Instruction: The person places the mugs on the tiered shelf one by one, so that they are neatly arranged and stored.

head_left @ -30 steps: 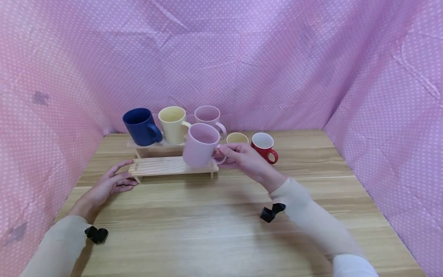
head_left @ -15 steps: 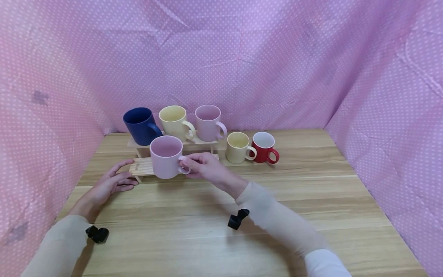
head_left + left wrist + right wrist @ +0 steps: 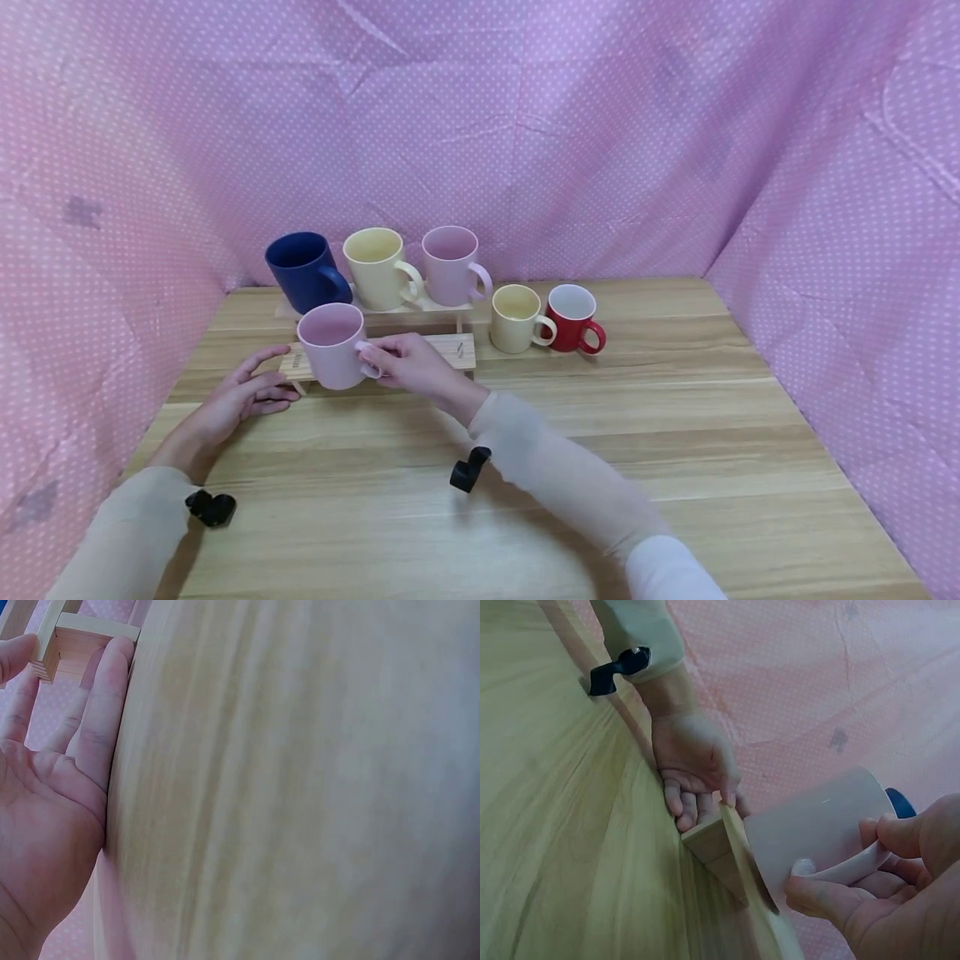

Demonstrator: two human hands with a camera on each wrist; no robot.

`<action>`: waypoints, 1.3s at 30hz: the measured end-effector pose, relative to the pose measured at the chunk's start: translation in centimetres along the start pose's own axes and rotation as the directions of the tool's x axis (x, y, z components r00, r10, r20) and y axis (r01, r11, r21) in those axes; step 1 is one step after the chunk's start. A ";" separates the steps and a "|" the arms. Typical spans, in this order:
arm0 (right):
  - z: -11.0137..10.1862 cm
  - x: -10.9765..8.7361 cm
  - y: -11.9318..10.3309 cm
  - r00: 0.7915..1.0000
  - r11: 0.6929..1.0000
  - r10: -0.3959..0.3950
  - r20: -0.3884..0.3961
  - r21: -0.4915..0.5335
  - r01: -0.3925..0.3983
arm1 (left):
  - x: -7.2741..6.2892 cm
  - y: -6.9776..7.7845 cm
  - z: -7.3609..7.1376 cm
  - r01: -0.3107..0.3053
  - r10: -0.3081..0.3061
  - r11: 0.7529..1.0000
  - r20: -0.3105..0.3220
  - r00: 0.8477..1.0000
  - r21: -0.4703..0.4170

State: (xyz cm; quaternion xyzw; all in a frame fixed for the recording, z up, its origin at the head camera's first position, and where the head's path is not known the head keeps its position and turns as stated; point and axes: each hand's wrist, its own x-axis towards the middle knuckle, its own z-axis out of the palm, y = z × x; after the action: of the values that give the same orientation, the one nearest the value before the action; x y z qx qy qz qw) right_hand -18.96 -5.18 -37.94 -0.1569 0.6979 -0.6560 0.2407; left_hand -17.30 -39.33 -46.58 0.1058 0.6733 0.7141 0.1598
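My right hand [image 3: 408,362] pinches the handle of a pink mug [image 3: 330,354]. That mug is upright at the left end of the lower tier of a wooden stand [image 3: 438,348]. In the right wrist view the mug's base [image 3: 765,874] is right at the board, and I cannot tell whether it rests there. My left hand [image 3: 236,402] holds the left end of this tier between thumb and index finger, the other fingers low by the table. On the upper tier stand a blue mug [image 3: 303,275], a yellow mug [image 3: 377,271] and another pink mug [image 3: 450,271].
Right of the stand, a smaller yellow mug [image 3: 513,321] and a red mug [image 3: 567,321] with a white inside stand on the wooden table [image 3: 675,400]. Pink dotted cloth [image 3: 525,125] hangs behind and along both sides.
My right hand has carried the pink mug leftward and down, from the right part of the lower tier to its left end. The left hand has stayed at the stand.
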 end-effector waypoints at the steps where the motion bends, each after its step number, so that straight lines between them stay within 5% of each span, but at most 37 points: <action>1: 0.1 0.2 0.1 1.000 1.000 -0.006 -0.006 -0.010 0.006 | 0.0 0.0 0.0 0.001 -0.001 1.000 0.000 1.000 -0.003; 10: 1.2 1.5 0.8 0.994 0.979 -0.081 -0.070 -0.191 0.067 | 0.1 -0.2 0.2 -0.014 0.014 1.000 -0.007 1.000 -0.008; 20: 1.9 2.0 1.1 0.995 1.000 0.012 -0.104 -0.015 -0.013 | -0.1 -0.4 -0.1 -0.021 0.021 0.999 -0.014 1.000 0.028; 39: 2.1 1.5 1.4 0.993 1.000 0.022 -0.113 0.000 -0.022 | -0.2 -0.4 -0.1 -0.012 0.013 0.999 -0.016 1.000 0.052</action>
State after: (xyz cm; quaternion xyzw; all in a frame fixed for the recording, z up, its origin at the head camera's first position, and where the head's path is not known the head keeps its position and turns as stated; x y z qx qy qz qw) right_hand -18.98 -7.64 -39.55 -0.1118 0.7123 -0.6609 0.2081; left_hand -17.11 -39.46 -46.97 0.1082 0.6921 0.6984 0.1470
